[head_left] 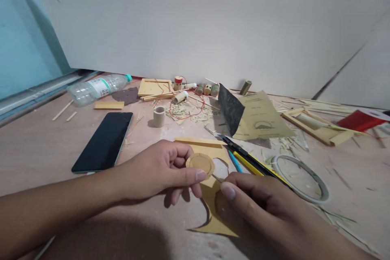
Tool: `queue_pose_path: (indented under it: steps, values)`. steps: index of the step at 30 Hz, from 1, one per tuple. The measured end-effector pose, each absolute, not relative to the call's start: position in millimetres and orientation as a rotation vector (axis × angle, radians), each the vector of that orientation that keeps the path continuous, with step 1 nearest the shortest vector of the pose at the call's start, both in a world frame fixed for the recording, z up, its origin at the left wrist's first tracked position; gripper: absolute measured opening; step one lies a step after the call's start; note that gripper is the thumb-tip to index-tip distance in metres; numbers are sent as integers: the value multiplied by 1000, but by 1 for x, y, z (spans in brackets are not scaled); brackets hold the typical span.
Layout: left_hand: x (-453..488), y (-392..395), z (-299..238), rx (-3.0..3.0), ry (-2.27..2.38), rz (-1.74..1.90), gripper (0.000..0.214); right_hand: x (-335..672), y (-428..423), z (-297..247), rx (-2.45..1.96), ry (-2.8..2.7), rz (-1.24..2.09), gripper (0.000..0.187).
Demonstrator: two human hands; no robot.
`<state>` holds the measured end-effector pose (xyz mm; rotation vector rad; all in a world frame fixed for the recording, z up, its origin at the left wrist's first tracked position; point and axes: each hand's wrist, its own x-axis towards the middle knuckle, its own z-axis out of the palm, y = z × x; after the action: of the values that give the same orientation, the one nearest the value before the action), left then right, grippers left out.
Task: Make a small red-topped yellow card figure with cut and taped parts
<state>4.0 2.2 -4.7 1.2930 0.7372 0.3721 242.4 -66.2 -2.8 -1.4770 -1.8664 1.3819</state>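
A small round piece of tan paper, with a ring line drawn inside its edge, is pinched between the thumb and fingers of my left hand. My right hand is closed on a thin dark metal tool, mostly hidden by the fingers. Its tip meets or nearly meets the lower right edge of the paper disc. Below both hands lies a tan paper sheet with rounded cutouts. A black and yellow utility knife and a blue stick lie just beyond my right hand.
A phone and a plastic bottle lie on the left. Farther back are a bamboo ring, small wooden frames, red thread and shavings. Folded sandpaper, a tape roll and a red spool are on the right.
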Motion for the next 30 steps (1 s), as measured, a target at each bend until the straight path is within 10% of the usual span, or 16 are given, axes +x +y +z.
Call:
queue_pose_path:
  steps: [30]
  values:
    - [4,2,-2,1292,749,337,29,240,-67,0,-1483,-1832,1399,49]
